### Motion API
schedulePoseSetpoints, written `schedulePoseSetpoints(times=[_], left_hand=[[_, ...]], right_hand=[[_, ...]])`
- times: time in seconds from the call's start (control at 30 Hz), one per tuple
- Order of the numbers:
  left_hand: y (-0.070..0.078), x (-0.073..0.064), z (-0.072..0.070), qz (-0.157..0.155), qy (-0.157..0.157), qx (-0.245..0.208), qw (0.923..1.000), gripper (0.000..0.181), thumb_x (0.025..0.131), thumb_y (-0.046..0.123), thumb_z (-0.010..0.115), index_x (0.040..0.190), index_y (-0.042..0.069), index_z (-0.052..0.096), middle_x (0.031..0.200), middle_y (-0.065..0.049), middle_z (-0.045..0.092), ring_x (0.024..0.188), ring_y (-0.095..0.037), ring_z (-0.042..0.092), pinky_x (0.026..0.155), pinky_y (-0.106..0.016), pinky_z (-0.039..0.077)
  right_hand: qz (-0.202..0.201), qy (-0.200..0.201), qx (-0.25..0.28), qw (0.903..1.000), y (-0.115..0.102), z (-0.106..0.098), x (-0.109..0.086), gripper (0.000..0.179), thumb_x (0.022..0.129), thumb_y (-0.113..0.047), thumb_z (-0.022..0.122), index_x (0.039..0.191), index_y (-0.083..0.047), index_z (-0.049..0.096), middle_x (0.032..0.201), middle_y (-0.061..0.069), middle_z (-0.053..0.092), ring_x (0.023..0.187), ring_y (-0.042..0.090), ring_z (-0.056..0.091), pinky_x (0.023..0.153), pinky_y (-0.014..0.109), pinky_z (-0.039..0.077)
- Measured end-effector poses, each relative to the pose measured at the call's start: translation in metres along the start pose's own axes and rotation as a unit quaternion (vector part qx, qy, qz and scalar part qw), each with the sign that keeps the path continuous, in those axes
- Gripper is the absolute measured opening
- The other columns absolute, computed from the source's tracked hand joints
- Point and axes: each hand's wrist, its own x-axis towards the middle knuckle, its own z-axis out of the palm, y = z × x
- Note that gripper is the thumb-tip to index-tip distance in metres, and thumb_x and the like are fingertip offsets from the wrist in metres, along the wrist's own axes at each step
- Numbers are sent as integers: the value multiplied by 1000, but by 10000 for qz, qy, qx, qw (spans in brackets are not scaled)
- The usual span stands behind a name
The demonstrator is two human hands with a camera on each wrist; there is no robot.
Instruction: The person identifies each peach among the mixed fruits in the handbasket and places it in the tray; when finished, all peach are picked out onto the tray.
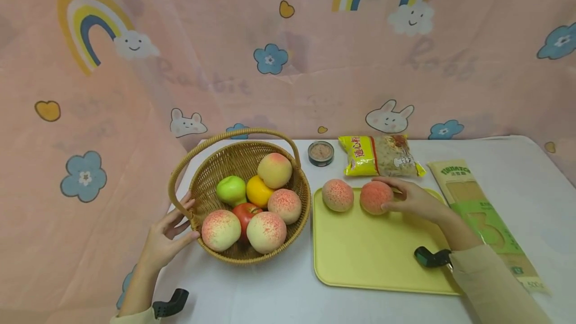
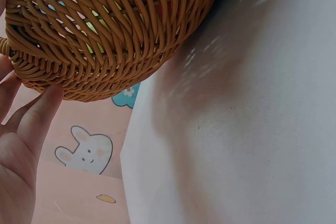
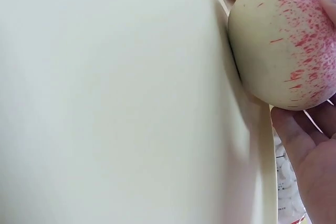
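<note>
On the left, a wicker basket (image 1: 216,259) with an arched handle stands tilted toward me, holding several peaches (image 1: 266,232), a red apple (image 1: 245,214), a green apple-like fruit (image 1: 231,190) and a yellow-orange fruit (image 1: 259,191). My left hand (image 1: 164,244) grips the basket's left side by the handle base; its fingertips (image 2: 51,95) touch the weave. At the yellow tray's (image 1: 360,264) far edge, my right hand (image 1: 416,200) holds a pinkish peach (image 1: 376,197) between thumb and fingers. Another peach (image 1: 338,195) sits just left of it.
Behind the tray lie a small round tin (image 1: 321,153) and a yellow bag of pasta (image 1: 382,156). A long green-and-tan noodle packet (image 1: 486,224) lies right of the tray, partly under the right forearm. A patterned pink cloth (image 1: 288,99) hangs behind the white table (image 1: 270,294).
</note>
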Motion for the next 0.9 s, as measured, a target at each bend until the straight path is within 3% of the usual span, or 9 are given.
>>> schedulePoseSetpoints(times=[0.1,0.23,0.3,0.4,0.5,0.63,0.8,0.9], left_hand=[[0,-1,0,-1,7,14,10000,68,71,-22,68,134,-11,45,149,-30,26,133,-14,43,95,-19,47],[0,-1,1,-28,6,51,10000,68,71,-21,68,135,-9,46,150,-28,26,133,-15,43,95,-19,48],[0,-1,0,-39,9,67,10000,69,71,-21,68,135,-8,46,150,-28,27,133,-17,44,95,-19,48],[0,-1,0,-52,21,61,10000,69,71,-21,68,135,-7,46,151,-27,27,133,-19,44,95,-19,48],[0,-1,0,-58,25,46,10000,69,71,-21,68,135,-8,46,150,-28,27,133,-18,44,95,-20,48],[1,-2,1,-67,33,30,10000,68,71,-21,69,134,-10,46,150,-28,27,133,-16,44,94,-19,48],[1,-1,1,-81,35,11,10000,68,72,-21,68,135,-9,45,150,-29,26,133,-15,44,95,-19,47],[2,1,0,-57,21,-15,10000,68,72,-21,68,134,-10,45,150,-30,25,133,-14,43,95,-19,47]], right_hand=[[1,-125,39,9999,0,-1,3,64,88,-24,68,144,-9,40,143,14,45,127,14,43,100,26,40],[-103,-210,-36,9997,-1,-2,7,63,89,-23,67,143,-6,40,143,17,45,130,36,40,105,51,38],[-119,-228,-36,9997,-2,-3,9,62,89,-22,67,142,-5,41,143,19,44,130,40,38,105,59,34],[-66,-290,80,9995,-2,-4,11,62,89,-21,66,143,-5,40,145,20,41,131,39,37,106,62,31],[13,-321,125,9994,-1,-3,13,62,90,-22,66,143,-7,39,143,18,44,127,33,42,103,55,37],[91,-324,106,9994,0,-3,14,63,90,-23,66,144,-8,39,141,15,48,125,26,45,100,36,41],[95,-343,248,9991,-2,-4,13,65,90,-22,66,146,-8,35,146,16,41,135,37,34,101,19,36],[-144,-229,212,9994,-8,-5,11,68,89,-19,66,147,-7,33,150,19,34,138,43,27,101,9,31]])
